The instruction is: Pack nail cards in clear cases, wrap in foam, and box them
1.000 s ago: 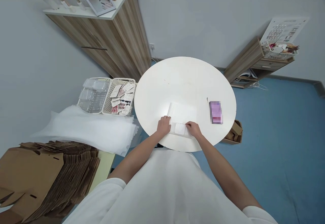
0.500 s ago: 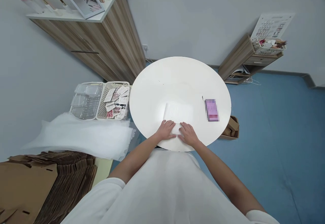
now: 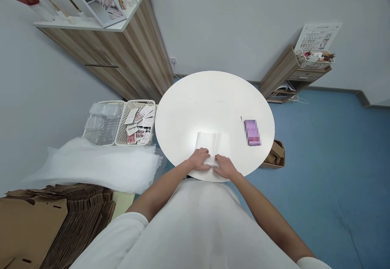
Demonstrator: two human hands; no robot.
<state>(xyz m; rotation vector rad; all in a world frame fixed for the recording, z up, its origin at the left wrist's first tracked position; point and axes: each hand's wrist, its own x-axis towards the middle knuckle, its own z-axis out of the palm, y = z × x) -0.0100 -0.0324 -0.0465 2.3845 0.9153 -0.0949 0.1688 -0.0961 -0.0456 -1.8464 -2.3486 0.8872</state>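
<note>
A translucent white sheet (image 3: 208, 140) lies near the front edge of the white oval table (image 3: 210, 90). Its near end looks folded or rolled into a small flat bundle between my hands. My left hand (image 3: 199, 159) grips the left side of that bundle, fingers curled over it. On the right side, my right hand (image 3: 224, 166) holds it with bent fingers. Whatever may be inside the fold is hidden. To the right of my hands, a blurred purple rectangular item (image 3: 252, 132) lies on the table.
Left of the table stand a basket of printed cards (image 3: 139, 122) and a basket of clear plastic boxes (image 3: 103, 122). Nearer are stacked white sheets (image 3: 100, 163) and flattened cardboard (image 3: 33, 228). A cardboard box (image 3: 276, 155) sits on the floor at right.
The near end of the sheet has been drawn in, so less of it lies flat. My right hand's fingers have curled more closely around the bundle. The view has shifted slightly.
</note>
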